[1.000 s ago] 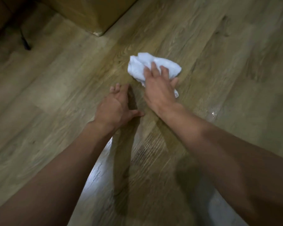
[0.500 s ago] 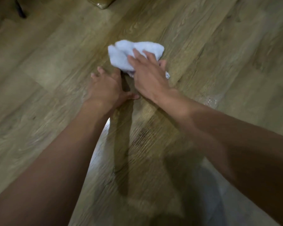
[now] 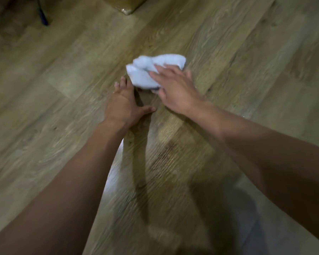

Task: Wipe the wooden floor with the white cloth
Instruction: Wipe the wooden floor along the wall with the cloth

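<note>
The right hand [image 3: 175, 89] presses the white cloth [image 3: 151, 70] onto the wooden floor [image 3: 247, 61], fingers straight; beside it, the left hand [image 3: 123, 105] rests flat, fingers spread.

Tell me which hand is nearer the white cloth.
Right. The right hand presses on the cloth; the left hand lies flat on the floor, close beside its near edge.

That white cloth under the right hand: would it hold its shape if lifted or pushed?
Probably floppy: the white cloth lies crumpled in soft folds, so it would likely sag if lifted. It should slide easily, since the wooden floor looks smooth. Pressed by the right hand, it may bunch further.
</note>
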